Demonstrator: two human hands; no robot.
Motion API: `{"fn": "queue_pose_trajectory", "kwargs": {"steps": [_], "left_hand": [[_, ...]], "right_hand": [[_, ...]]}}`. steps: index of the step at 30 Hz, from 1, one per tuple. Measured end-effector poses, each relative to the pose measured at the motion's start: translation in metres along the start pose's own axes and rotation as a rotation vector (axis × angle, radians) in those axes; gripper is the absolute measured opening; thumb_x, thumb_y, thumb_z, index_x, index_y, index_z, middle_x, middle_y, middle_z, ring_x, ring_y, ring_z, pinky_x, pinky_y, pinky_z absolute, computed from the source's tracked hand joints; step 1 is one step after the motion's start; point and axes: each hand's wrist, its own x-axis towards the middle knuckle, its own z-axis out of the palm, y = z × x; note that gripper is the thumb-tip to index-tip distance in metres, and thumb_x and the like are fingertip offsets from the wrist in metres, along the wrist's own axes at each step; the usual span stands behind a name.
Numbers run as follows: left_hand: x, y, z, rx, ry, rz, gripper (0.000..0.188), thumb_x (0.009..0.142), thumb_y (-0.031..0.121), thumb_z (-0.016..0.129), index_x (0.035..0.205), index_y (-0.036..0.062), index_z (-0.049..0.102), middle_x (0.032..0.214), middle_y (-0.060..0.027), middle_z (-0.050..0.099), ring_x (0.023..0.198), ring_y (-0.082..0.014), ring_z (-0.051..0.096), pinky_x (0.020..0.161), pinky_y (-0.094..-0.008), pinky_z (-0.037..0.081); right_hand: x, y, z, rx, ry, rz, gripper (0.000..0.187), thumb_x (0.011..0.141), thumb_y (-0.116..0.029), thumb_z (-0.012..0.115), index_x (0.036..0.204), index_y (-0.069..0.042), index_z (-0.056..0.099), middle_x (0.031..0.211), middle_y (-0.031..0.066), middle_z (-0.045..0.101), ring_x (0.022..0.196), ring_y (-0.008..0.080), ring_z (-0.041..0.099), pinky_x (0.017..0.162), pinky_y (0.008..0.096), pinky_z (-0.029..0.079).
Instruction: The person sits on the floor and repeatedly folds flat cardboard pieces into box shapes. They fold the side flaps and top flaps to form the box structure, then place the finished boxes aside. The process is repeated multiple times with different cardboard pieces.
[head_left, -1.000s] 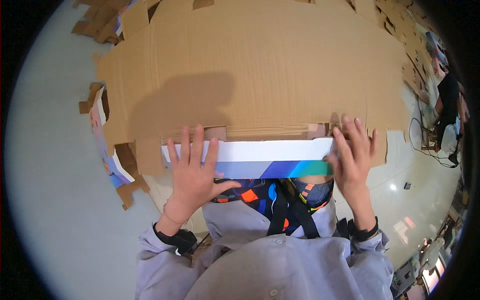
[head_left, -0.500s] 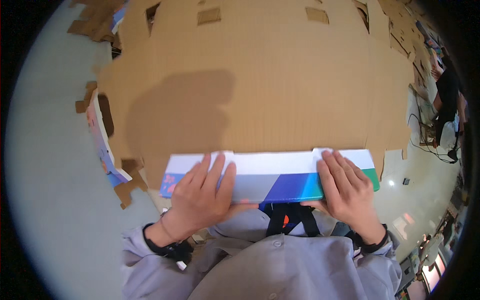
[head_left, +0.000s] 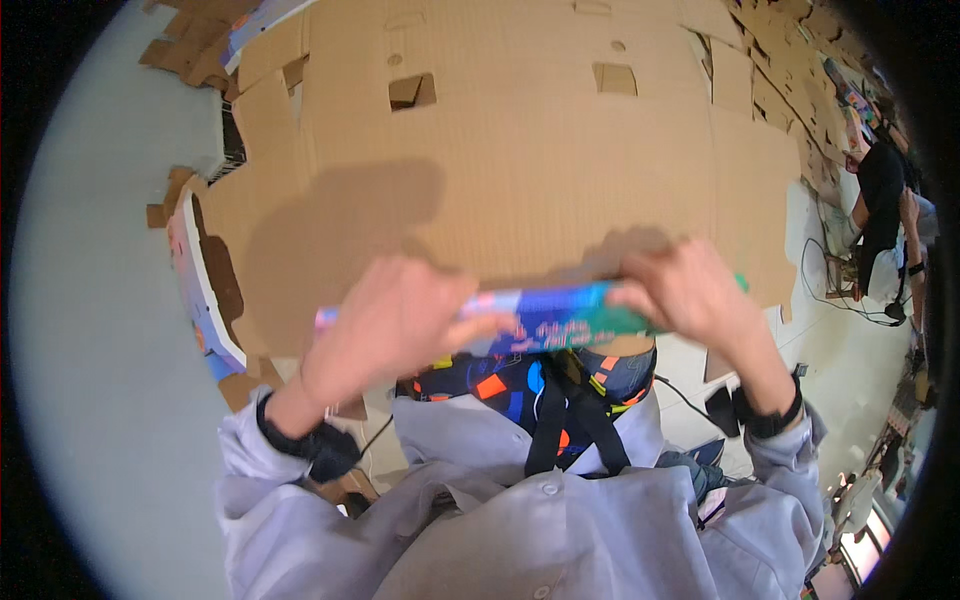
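A large sheet of brown cardboard spreads out in front of me. Along its near edge runs a folded strip printed in blue, purple and green, with pale lettering. My left hand, blurred by motion, grips the left part of this strip, its thumb lying across the printed face. At the right part, my right hand is curled over the strip's top edge. The fingertips of both hands are mostly hidden behind the strip. Small cut-outs show in the far part of the sheet.
A curved cardboard piece with a printed face stands at the left. More cardboard lies at the far right, near another person's arm. A black cable trails over the floor at the right.
My hands went from lying flat on the strip to curling over it. The white top band has turned from view and the printed face now shows. The sheet has shifted toward me.
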Motion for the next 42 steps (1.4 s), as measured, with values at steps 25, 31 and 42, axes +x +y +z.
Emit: {"fn": "queue_pose_trajectory", "kwargs": {"steps": [25,31,42], "left_hand": [[0.012,-0.183,-0.13,-1.36,0.576,-0.266,0.061,0.099,0.05,0.029,0.128,-0.001,0.049,0.118,-0.0125,0.062,0.109,-0.0203,0.059,0.093,-0.0373,0.045],[0.113,-0.195,-0.112,-0.179,0.402,-0.172,0.047,0.098,0.04,0.04,0.128,0.0066,0.053,0.124,-0.0102,0.057,0.113,-0.0214,0.053,0.098,-0.0319,0.039],[0.075,-0.07,-0.134,0.544,-0.13,-0.225,0.035,0.08,0.032,0.069,0.097,0.0032,0.059,0.099,-0.0172,0.059,0.093,-0.0338,0.055,0.077,-0.0366,0.043]], "right_hand": [[0.014,0.206,-0.099,1.298,0.527,0.217,0.048,0.093,-0.034,0.053,0.128,-0.002,0.049,0.118,0.0113,0.059,0.111,0.023,0.056,0.093,0.0391,0.044],[0.112,0.165,-0.084,0.576,0.291,0.298,0.071,0.084,-0.037,0.064,0.139,0.001,0.038,0.119,0.0176,0.058,0.11,0.0232,0.055,0.091,0.0323,0.043],[0.07,0.081,-0.099,-0.38,0.148,0.19,0.05,0.071,-0.044,0.072,0.098,-0.003,0.064,0.096,0.0199,0.062,0.091,0.0345,0.06,0.073,0.0444,0.046]]}}
